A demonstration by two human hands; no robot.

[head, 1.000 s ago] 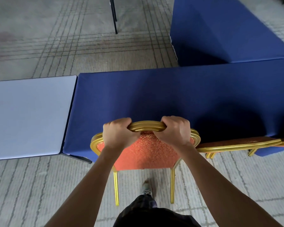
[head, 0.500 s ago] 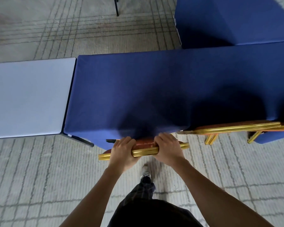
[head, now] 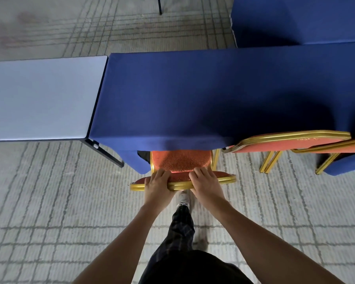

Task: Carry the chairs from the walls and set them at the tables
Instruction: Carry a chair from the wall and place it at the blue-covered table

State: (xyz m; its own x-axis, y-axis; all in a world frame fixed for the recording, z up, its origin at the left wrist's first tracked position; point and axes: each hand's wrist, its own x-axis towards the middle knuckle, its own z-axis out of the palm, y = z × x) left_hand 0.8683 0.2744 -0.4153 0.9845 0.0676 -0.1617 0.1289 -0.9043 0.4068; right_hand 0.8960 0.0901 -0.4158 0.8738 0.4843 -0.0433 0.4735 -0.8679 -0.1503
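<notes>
A gold-framed chair with an orange patterned seat (head: 180, 160) stands at the near edge of the blue-clothed table (head: 213, 95), its seat partly under the cloth. My left hand (head: 157, 182) and my right hand (head: 206, 181) both grip the gold top rail of its backrest, fingers curled over the rail. Two more chairs of the same kind, one (head: 291, 141) beside it and another (head: 340, 146) at the far right, are pushed in at the same table.
A bare light-grey table (head: 39, 97) adjoins the blue one on the left, its dark leg (head: 105, 152) slanting to the floor. Another blue-clothed table (head: 295, 19) stands at the back right. My foot (head: 183, 198) is just behind the chair on the patterned carpet.
The chair has gone from tilted and clear of the table to upright with its seat under the cloth edge. Both hands stayed on the top rail; the view pulled back slightly.
</notes>
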